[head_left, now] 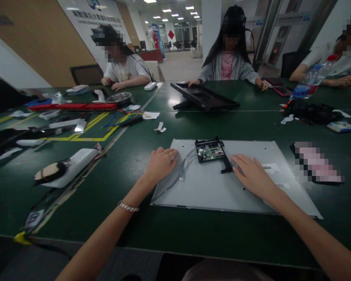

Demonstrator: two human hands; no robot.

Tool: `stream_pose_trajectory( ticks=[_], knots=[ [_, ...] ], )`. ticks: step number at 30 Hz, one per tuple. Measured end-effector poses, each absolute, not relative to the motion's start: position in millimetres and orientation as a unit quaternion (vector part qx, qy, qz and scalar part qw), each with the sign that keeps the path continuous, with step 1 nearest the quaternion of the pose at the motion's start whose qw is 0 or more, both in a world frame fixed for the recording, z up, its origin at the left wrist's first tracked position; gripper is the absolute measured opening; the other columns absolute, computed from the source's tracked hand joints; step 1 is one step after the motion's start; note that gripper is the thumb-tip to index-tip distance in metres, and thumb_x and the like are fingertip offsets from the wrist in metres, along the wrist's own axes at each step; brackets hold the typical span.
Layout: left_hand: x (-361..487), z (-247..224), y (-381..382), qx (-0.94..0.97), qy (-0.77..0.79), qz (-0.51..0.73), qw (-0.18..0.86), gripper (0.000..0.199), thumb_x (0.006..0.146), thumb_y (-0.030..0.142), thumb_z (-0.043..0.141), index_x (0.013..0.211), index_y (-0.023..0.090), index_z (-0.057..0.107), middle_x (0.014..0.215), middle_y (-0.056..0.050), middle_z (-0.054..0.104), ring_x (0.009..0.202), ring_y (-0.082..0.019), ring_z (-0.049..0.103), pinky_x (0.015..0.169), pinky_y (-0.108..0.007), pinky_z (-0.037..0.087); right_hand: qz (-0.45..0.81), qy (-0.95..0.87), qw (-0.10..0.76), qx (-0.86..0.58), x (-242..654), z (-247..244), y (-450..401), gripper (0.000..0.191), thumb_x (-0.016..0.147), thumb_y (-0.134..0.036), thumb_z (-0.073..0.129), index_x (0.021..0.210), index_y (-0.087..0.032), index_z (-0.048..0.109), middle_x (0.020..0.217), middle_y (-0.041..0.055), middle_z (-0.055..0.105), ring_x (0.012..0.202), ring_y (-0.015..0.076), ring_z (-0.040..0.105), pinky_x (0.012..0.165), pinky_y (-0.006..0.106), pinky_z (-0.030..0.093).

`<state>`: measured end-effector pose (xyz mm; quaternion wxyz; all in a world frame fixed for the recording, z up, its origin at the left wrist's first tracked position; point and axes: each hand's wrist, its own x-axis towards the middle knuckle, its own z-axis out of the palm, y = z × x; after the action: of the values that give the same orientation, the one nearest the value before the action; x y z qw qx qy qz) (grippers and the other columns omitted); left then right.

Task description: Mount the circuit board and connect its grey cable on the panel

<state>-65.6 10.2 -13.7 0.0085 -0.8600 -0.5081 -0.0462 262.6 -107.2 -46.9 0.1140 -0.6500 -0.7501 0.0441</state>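
Note:
A flat silver-grey display panel (216, 191) lies back side up on the green table in front of me. On its upper middle sits a green circuit board (211, 153) in a black plastic bracket (227, 165). Thin grey cables (185, 166) run from the board toward the panel's lower left. My left hand (160, 166) rests at the panel's upper left edge, fingers extended and holding nothing. My right hand (253, 173) lies on the panel just right of the bracket, fingers spread and its fingertips near the bracket.
Right of the panel is a phone-like object (318, 162), partly blurred. At left stand a white power strip (76, 168) with cables and some tape. Across the table a person handles a black monitor casing (206, 96). A plastic bottle (310, 84) and black bag (310, 111) are at far right.

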Motion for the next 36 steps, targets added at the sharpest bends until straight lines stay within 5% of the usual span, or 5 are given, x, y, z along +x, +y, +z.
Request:
stream_pose_trajectory(
  ticks=[3, 10, 22, 29, 36],
  knots=[
    [-49, -9, 13, -0.872, -0.482, -0.090, -0.021, 0.045, 0.093, 0.035, 0.043, 0.133, 0.020, 0.056, 0.142, -0.010, 0.053, 0.126, -0.031, 0.046, 0.107, -0.048, 0.034, 0.051, -0.762, 0.131, -0.633, 261, -48, -106, 0.050, 0.095, -0.029, 0.031, 0.140, -0.018, 0.050, 0.148, 0.0118, 0.048, 0.136, 0.0290, 0.042, 0.109, 0.057, 0.033],
    [2, -17, 42, -0.904, -0.340, -0.101, -0.238, 0.089, 0.080, 0.048, 0.063, 0.153, 0.019, 0.023, 0.161, -0.013, 0.019, 0.148, -0.032, 0.016, 0.119, -0.045, 0.023, 0.067, -0.763, 0.177, -0.618, 267, -46, -101, 0.043, 0.093, -0.027, 0.036, 0.126, -0.020, 0.063, 0.134, 0.0113, 0.061, 0.127, 0.0276, 0.052, 0.107, 0.054, 0.036],
    [3, -23, 45, -0.888, -0.264, -0.120, -0.357, 0.104, 0.071, 0.043, 0.074, 0.155, 0.020, 0.018, 0.160, -0.016, 0.020, 0.147, -0.035, 0.020, 0.120, -0.052, 0.018, 0.093, -0.752, 0.205, -0.619, 279, -67, -91, 0.049, 0.097, -0.032, 0.033, 0.143, -0.017, 0.046, 0.150, 0.0121, 0.046, 0.142, 0.0272, 0.035, 0.114, 0.058, 0.023],
    [5, -33, 40, -0.843, -0.244, -0.145, -0.457, 0.104, 0.072, 0.033, 0.074, 0.156, 0.024, 0.013, 0.157, -0.016, 0.029, 0.145, -0.033, 0.027, 0.118, -0.054, 0.020, 0.205, -0.677, 0.354, -0.612, 288, -66, -85, 0.053, 0.098, -0.045, 0.037, 0.145, -0.022, 0.042, 0.143, 0.0127, 0.053, 0.134, 0.0278, 0.047, 0.114, 0.055, 0.029],
    [14, -28, 14, -0.833, -0.211, -0.133, -0.493, 0.108, 0.079, 0.036, 0.072, 0.156, 0.032, -0.004, 0.162, -0.012, 0.017, 0.147, -0.029, 0.024, 0.117, -0.056, 0.025, 0.265, -0.643, 0.405, -0.593, 293, -68, -83, 0.057, 0.096, -0.055, 0.040, 0.146, -0.029, 0.041, 0.148, 0.0087, 0.049, 0.136, 0.0262, 0.045, 0.115, 0.052, 0.033]
  ],
)
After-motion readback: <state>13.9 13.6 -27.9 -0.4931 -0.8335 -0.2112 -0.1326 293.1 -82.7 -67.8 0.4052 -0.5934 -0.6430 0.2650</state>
